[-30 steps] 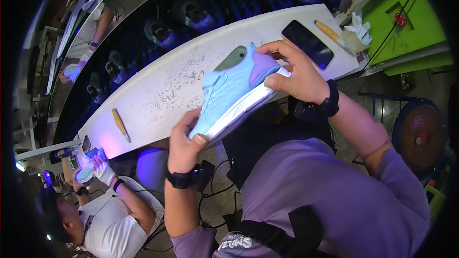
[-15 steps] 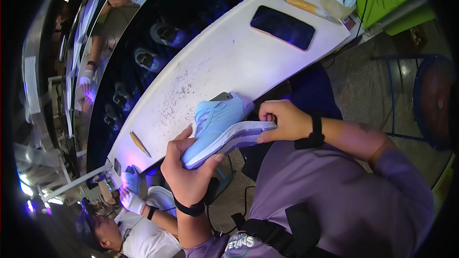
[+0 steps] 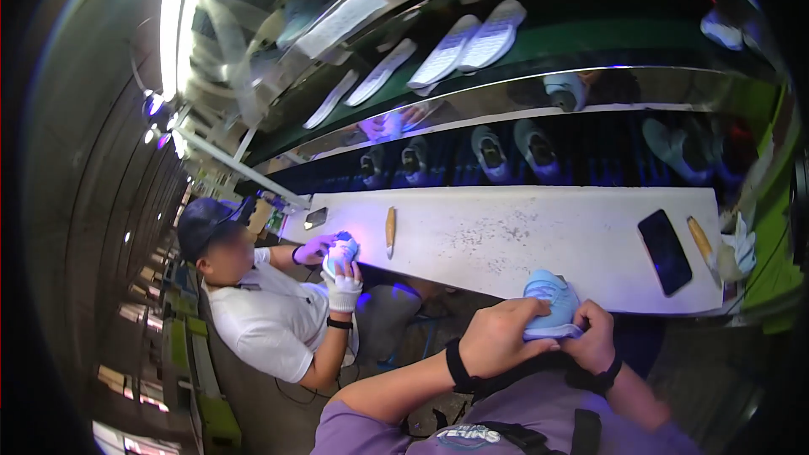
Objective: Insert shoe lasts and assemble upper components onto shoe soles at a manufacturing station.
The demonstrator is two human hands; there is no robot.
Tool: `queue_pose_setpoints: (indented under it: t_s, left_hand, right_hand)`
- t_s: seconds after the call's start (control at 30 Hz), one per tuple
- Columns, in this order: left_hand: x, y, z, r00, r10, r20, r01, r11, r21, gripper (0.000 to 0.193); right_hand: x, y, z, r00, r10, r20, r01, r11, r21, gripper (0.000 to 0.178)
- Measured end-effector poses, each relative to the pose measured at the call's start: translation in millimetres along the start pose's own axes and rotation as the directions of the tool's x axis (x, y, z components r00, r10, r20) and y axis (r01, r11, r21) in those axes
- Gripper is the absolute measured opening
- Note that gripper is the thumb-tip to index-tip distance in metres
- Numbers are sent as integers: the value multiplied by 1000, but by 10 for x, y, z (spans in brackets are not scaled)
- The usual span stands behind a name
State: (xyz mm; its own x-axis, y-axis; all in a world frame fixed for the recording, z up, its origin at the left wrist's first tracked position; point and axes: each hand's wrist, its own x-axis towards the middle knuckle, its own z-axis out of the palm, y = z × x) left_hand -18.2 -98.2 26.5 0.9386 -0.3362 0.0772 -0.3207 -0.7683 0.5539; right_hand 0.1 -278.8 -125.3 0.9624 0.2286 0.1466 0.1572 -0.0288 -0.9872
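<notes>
Shoe turned, both hands on

Blue shoe [image 3: 552, 302] now end-on to me, by the white table's [image 3: 417, 217] near edge; half a second ago, broadside. Left hand [image 3: 499, 339] half-closed round one side, right hand [image 3: 595, 339] curled tight on the other. I judge handling unfinished.

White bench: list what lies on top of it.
On the white bench lie two wooden-handled tools, a black phone, a smaller phone and dark specks. The blue shoe hides part of the near edge; what's behind can't be seen.
</notes>
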Motion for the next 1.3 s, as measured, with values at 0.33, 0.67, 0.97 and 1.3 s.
queue_pose_setpoints:
  t_s: [0.33,0.67,0.97,1.3]
  left_hand:
    - [100,-44,-49,999,32,34,-33,999,32,53]
    - [33,-289,-196,1000,4,27,-3,999,-41,64]
    - [-75,-560,-367,988,108,108,-119,988,94,50]
    - [112,-870,-452,917,320,236,-379,885,272,47]
  right_hand:
    - [66,-236,40,987,-150,-52,144,984,-102,55]
    - [-6,-470,185,985,-161,-64,165,984,67,36]
    - [109,-230,413,959,-281,-36,272,948,-163,37]
    - [371,-61,483,950,-300,85,312,916,-253,41]
